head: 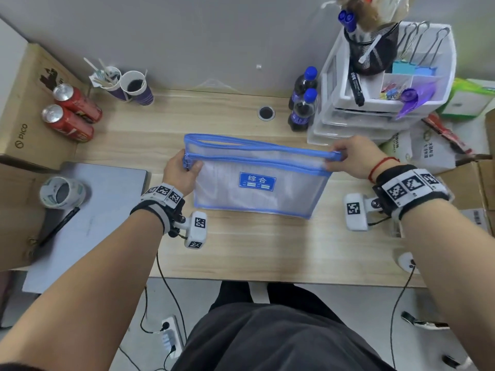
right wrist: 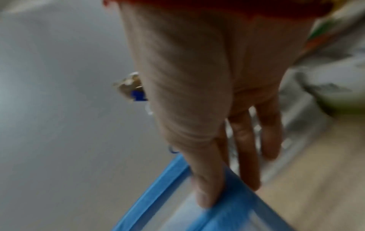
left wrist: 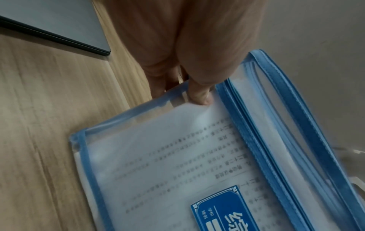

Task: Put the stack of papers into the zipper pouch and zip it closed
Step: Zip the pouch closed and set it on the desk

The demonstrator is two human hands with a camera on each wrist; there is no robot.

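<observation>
**Both hands hold the pouch up by its top corners, papers inside**

The left hand (head: 182, 174) pinches the pouch (head: 257, 183) at its upper left corner. In the left wrist view the thumb (left wrist: 199, 93) presses on the clear front just below the blue zipper band, with the other fingers behind the pouch. The right hand (head: 353, 156) pinches the upper right corner; its thumb (right wrist: 207, 187) lies on the front of the blue edging, and the remaining fingers reach down behind. That view is blurred, so the zipper pull cannot be made out.

The pouch is translucent with blue trim and a blue label (head: 257, 181) on its front. It stands on its long bottom edge on the tabletop (head: 241, 250), leaning a little, held between the two hands. The papers (left wrist: 177, 156) are inside it, their printed lines showing through the front. Along the top the two blue zipper bands stand apart for most of their length, so the mouth is open.

To the left on the tabletop lie a grey laptop (head: 107, 188), a roll of tape (head: 63, 192) and a black pen (head: 59, 227). Further back on that side are two red cans (head: 71, 113) and two paper cups (head: 126, 85), beside a cardboard box (head: 29, 108). Behind the pouch on the right stand two dark bottles (head: 304, 103) with blue caps, next to a white organiser (head: 385, 76) with a mesh pen pot and binder clips.
</observation>
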